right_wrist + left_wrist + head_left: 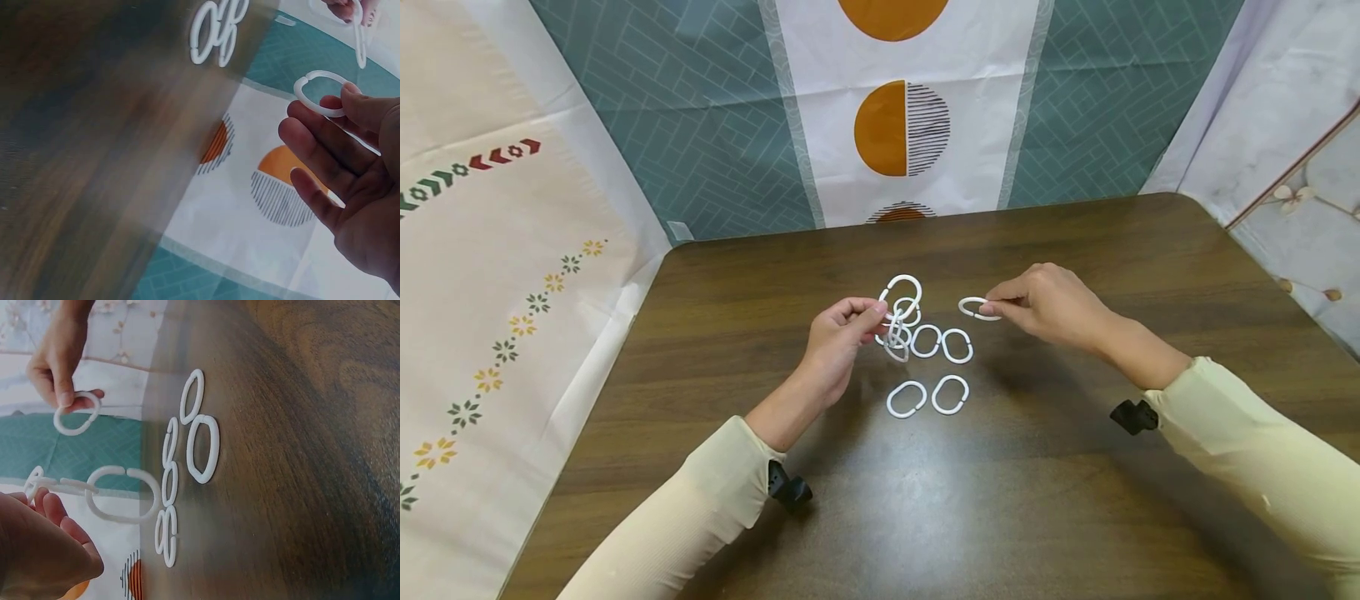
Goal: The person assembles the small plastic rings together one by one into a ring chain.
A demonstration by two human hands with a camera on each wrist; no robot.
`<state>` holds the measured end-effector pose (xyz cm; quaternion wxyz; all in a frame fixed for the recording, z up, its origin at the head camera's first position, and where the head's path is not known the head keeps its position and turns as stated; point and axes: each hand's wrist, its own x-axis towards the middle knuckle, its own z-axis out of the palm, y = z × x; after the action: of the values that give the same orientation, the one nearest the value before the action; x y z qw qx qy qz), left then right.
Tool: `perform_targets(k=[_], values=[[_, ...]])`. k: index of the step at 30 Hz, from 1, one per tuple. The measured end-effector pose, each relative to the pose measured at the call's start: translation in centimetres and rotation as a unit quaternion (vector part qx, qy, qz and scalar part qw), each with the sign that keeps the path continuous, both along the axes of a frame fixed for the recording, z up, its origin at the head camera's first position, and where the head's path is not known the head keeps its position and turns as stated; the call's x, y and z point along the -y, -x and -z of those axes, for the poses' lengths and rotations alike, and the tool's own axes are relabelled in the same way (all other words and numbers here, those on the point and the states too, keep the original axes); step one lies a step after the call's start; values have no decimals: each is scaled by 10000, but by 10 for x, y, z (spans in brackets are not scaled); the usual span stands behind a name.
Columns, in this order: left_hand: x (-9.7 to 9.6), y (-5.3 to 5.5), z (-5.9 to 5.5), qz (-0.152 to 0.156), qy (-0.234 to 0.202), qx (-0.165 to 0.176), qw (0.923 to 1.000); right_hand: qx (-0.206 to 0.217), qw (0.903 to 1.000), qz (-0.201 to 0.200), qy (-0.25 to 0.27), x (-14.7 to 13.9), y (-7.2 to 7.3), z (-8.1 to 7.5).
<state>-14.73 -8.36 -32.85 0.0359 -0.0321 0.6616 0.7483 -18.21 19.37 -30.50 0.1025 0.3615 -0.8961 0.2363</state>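
Observation:
My left hand [838, 346] pinches a short chain of white plastic links between thumb and fingers. One link [920, 293] stands up above the fingertips, and another link [88, 494] hangs from the chain in the left wrist view. To the right, my right hand [1052, 304] pinches a single white C-shaped link [297, 87] between thumb and forefinger, above the table and apart from the chain. Several loose white links lie below the hands, among them a link [945, 346] in the back row and a nearer link [889, 402]. The left hand and chain partly hide some back-row links.
The brown wooden table [737, 292] has its far edge against a patterned cloth [700, 142]. Pale cloths hang at both sides. A black camera mount [788, 487] sits on the left wrist, and another mount [1133, 417] on the right.

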Motion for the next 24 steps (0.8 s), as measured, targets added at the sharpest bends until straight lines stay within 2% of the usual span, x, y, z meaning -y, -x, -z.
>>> perform_targets(k=[7, 16, 19, 24], values=[[-1, 0, 2, 7, 35, 42, 10000, -357, 9989, 158, 250, 7, 4, -9], [-4, -1, 5, 56, 103, 101, 9999, -842, 9909, 389, 978, 23, 8, -10], [-5, 0, 6, 49, 138, 116, 9998, -861, 9885, 388, 1185, 30, 7, -12], [-7, -2, 5, 82, 161, 102, 9998, -638, 9873, 197, 1444, 45, 4, -18]])
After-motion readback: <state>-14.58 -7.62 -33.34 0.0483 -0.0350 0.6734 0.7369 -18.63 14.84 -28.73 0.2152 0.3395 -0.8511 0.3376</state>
